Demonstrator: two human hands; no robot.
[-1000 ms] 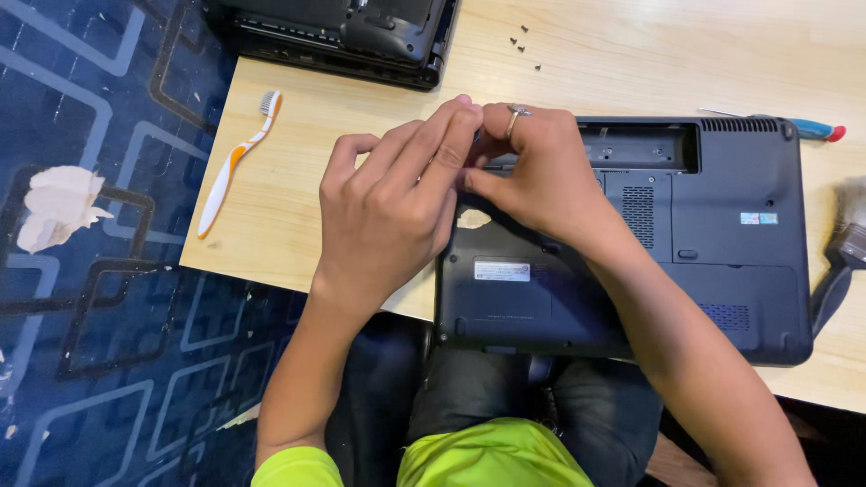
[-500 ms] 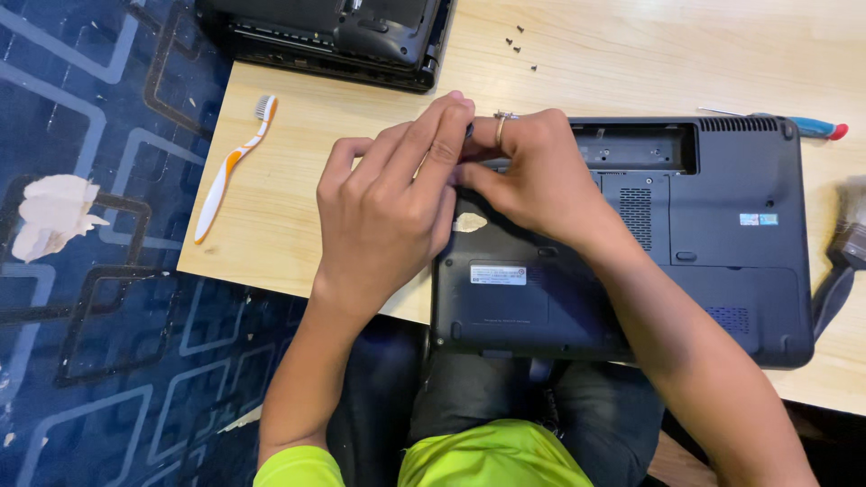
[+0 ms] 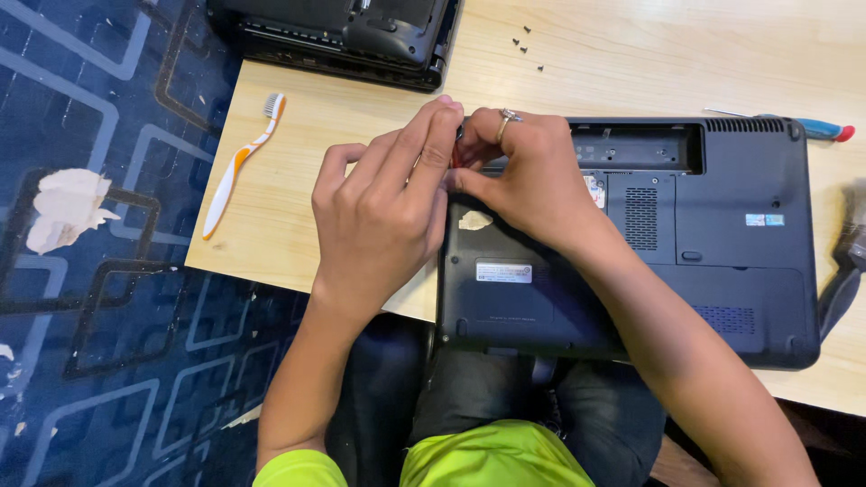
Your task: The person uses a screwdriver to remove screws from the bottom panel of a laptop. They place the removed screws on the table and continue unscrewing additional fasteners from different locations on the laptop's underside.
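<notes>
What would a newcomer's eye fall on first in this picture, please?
Both hands, left hand and right hand, meet at the upper left corner of an upturned black laptop on the wooden table. An orange-and-white toothbrush lies left; tiny screws sit above.

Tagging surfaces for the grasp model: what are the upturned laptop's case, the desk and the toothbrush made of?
Laptop: likely matte black plastic, with moulded vents and little glare. Desk: wood or wood-look laminate, pale grain, slight sheen. Toothbrush: glossy white plastic with orange inserts, possibly rubber.
</notes>
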